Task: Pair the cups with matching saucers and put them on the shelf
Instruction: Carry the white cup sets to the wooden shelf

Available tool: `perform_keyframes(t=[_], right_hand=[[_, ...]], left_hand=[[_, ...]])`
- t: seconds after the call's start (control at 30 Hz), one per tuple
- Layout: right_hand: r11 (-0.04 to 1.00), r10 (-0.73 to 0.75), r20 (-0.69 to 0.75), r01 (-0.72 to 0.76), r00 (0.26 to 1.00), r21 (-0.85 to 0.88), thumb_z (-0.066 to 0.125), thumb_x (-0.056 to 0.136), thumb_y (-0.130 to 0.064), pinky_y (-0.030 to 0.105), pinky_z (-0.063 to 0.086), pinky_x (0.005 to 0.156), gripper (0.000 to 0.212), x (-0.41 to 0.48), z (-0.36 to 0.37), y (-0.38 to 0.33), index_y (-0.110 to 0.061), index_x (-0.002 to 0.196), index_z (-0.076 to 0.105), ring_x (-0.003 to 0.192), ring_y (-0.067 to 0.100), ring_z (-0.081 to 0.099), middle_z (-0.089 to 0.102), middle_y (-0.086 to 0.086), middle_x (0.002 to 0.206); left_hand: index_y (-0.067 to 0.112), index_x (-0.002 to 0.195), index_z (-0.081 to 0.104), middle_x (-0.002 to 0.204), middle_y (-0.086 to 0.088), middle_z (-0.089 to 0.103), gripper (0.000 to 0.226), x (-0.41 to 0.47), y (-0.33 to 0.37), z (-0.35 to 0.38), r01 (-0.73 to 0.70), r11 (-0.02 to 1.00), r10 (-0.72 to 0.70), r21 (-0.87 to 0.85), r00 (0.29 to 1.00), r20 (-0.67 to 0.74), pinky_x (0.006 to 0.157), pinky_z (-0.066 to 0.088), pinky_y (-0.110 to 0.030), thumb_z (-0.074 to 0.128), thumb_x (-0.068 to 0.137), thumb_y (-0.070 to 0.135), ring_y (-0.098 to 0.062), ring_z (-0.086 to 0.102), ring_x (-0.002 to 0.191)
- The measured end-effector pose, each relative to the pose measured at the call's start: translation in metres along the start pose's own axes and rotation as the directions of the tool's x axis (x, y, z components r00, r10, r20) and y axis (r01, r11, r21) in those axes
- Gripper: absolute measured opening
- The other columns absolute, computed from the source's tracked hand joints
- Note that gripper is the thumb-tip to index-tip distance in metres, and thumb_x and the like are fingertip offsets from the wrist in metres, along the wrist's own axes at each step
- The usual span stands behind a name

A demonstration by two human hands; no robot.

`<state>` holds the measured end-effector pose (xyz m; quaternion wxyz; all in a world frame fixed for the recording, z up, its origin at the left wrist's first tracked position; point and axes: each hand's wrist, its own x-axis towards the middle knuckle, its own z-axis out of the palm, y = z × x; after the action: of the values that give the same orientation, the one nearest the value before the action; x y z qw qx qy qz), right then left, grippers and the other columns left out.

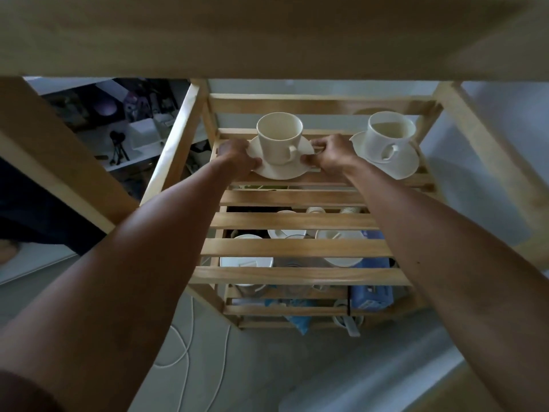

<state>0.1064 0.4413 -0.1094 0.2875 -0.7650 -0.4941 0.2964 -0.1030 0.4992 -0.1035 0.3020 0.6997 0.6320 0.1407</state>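
Observation:
A cream cup (278, 137) stands upright on a cream saucer (282, 171) at the back of the slatted wooden shelf (297, 248). My left hand (236, 157) grips the saucer's left rim and my right hand (329, 154) grips its right rim. The saucer rests on or just above the slats; I cannot tell which. To the right, a white cup (389, 136) sits on its own white saucer (398, 166), apart from my hands.
A wooden board (267, 34) overhangs the top of the view. Through the slats, a lower level holds more white cups and saucers (246, 261) and a blue box (371, 295). White cables (184, 346) lie on the floor. Cluttered shelves stand at the left.

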Motion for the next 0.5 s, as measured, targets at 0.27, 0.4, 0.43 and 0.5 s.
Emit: perform_keyframes(t=[0.27,0.4,0.43,0.5], right_hand=[[0.995,-0.059,0.017,0.06,0.998,-0.084,0.073,0.085,-0.036,0.033,0.05,0.092,0.052,-0.019,-0.002,-0.004,-0.026,0.134,0.057,0.105,0.02,0.062,0.065,0.003,0.129],[0.984,-0.107,0.048,0.113,0.993,-0.139,0.07,0.086,-0.036,0.029,0.046,0.082,0.059,-0.049,-0.01,-0.003,-0.029,0.14,0.049,0.108,0.023,0.063,0.067,0.004,0.118],[0.981,-0.109,0.063,0.118,0.992,-0.152,0.07,0.086,-0.038,0.03,0.046,0.085,0.065,-0.058,-0.013,-0.002,-0.027,0.144,0.043,0.115,0.025,0.059,0.064,0.006,0.123],[0.971,-0.108,0.106,0.128,0.988,-0.204,0.069,0.086,-0.044,0.039,0.041,0.104,0.08,-0.078,-0.018,-0.001,-0.026,0.152,0.028,0.134,0.029,0.044,0.044,0.011,0.148]], left_hand=[[0.015,0.134,0.052,0.131,-0.014,0.058,0.055,-0.01,-0.004,-0.002,-0.026,0.999,0.027,0.021,0.998,-0.064,0.099,0.044,-0.038,0.071,0.085,0.033,-0.031,0.053,0.121],[0.019,0.145,0.038,0.142,-0.013,0.05,0.073,-0.036,-0.009,-0.004,-0.003,0.999,-0.003,-0.05,0.994,-0.106,0.105,0.043,-0.044,0.071,0.083,0.038,-0.031,0.048,0.129],[0.019,0.146,0.037,0.142,-0.013,0.05,0.074,-0.044,-0.009,-0.005,-0.011,0.999,0.008,-0.032,0.994,-0.105,0.105,0.043,-0.045,0.071,0.083,0.04,-0.031,0.048,0.129],[0.023,0.145,0.036,0.139,-0.014,0.053,0.074,-0.064,-0.009,-0.009,-0.05,0.999,0.049,-0.003,0.995,-0.091,0.102,0.044,-0.046,0.07,0.083,0.042,-0.032,0.049,0.126]])
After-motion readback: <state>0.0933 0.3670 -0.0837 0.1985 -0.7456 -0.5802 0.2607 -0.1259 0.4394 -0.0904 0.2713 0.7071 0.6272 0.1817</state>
